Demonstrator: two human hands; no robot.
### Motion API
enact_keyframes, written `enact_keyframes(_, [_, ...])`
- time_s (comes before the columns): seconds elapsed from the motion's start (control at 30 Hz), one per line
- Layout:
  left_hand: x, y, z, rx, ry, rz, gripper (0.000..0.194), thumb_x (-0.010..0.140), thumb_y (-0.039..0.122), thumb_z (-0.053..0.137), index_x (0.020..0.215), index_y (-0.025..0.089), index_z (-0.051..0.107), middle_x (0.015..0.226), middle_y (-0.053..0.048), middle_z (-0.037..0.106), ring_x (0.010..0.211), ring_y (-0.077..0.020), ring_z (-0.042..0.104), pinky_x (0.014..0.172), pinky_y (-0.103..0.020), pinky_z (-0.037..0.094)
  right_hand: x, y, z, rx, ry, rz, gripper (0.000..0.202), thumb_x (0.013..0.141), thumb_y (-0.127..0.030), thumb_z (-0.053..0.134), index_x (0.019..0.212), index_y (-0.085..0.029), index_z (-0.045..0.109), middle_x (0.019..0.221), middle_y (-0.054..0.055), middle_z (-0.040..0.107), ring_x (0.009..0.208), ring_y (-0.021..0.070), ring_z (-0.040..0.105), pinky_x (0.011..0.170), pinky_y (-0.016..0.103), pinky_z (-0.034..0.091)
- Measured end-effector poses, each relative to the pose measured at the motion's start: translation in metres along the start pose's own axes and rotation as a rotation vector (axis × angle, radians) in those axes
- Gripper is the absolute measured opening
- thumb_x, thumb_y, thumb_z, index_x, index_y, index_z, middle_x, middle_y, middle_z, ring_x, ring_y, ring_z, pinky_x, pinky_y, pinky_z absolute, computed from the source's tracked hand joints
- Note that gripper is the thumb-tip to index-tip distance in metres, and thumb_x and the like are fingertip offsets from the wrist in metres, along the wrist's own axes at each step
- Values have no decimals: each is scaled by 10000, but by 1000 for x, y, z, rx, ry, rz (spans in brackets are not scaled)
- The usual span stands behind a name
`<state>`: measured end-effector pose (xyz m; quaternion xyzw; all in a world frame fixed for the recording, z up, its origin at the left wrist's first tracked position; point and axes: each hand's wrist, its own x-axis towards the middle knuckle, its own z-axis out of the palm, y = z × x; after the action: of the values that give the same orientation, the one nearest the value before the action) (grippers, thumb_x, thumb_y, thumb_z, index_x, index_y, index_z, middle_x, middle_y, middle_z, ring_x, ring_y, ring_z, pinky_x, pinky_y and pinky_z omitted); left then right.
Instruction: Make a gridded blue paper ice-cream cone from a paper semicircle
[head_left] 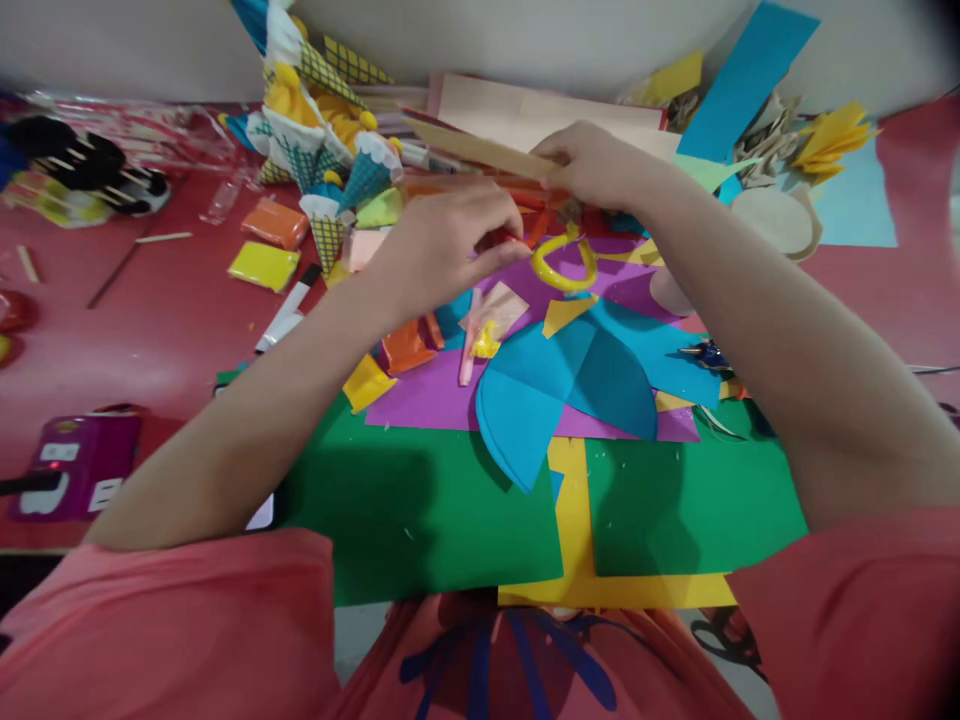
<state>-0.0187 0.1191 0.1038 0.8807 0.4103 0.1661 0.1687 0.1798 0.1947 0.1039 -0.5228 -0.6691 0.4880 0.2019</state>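
My right hand (581,155) pinches the end of a tan sheet (480,148) above the back of the work area. Beside it, my left hand (457,235) has its thumb and fingertips close together near a small red-orange piece; what they hold is too small to name. A curved yellow ring (564,262) lies just right of my left fingertips, on purple paper (427,400). Nearer to me are blue rounded paper pieces (525,400), and a pink strip (469,340) lies to their left.
Decorated paper cones (326,225) stand at the back left. Orange and yellow packets (264,265) lie beside them. Green sheets (450,510) cover the front. A blue strip (739,85) and crumpled paper sit at the back right. A purple device (82,465) is far left.
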Motion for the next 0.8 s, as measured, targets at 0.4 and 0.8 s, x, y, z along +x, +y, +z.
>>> enact_keyframes(0.4, [-34, 9, 8, -138, 361, -13, 396, 926, 545, 532, 826, 169, 606, 751, 11, 646, 666, -80, 598, 630, -216, 472, -134, 19, 56, 615, 210, -43, 442, 926, -262, 459, 491, -181, 463, 370, -49, 446, 362, 30, 399, 377, 140, 315])
enact_keyframes(0.8, [-110, 106, 67, 157, 353, 267, 95, 935, 232, 599, 904, 142, 597, 753, 18, 710, 641, -76, 675, 565, -193, 452, -210, 68, 132, 1596, -187, 375, 291, 793, -412, 693, 1020, -257, 599, 909, -28, 717, 805, 95, 681, 758, 222, 558])
